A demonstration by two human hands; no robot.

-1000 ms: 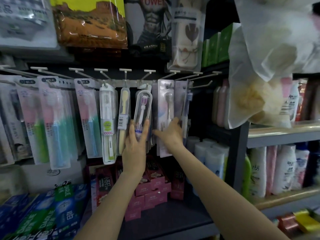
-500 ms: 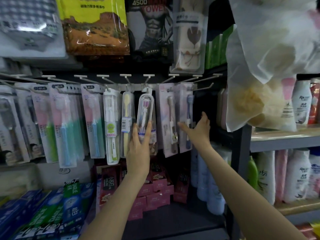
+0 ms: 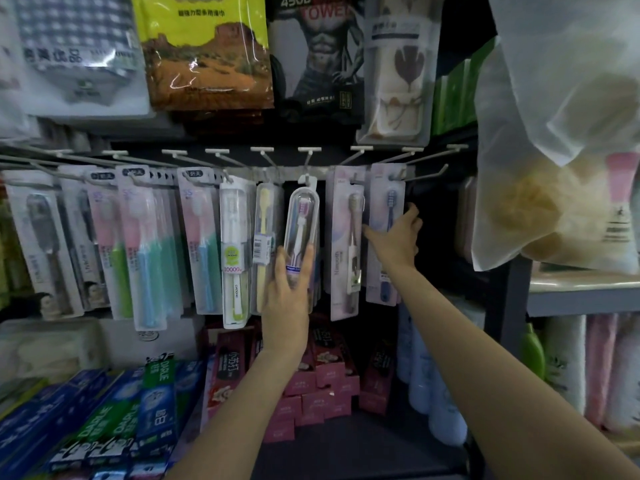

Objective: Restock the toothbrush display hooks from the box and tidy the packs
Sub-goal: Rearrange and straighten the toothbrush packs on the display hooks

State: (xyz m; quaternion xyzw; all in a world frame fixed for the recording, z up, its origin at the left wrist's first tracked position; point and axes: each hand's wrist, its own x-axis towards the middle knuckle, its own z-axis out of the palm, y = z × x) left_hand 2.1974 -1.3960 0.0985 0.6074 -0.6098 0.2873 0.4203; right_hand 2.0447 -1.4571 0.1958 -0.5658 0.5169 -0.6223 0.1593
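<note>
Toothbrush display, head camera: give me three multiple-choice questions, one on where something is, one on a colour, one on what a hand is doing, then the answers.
1. Where is the left hand?
A. on the clear toothbrush case
B. on the toothpaste boxes
C. on the white bag

2. What colour is the brush in the rightmost pack?
A. yellow
B. dark blue
C. green

3. What is the right hand doing?
A. gripping a bottle
B. reaching open beside the rightmost pack
C. hanging at the person's side

Answers: 1 A, its straight fingers lie against the case's lower half. 2 B, a dark blue head and handle show. 3 B, its fingers are spread and hold nothing.
</note>
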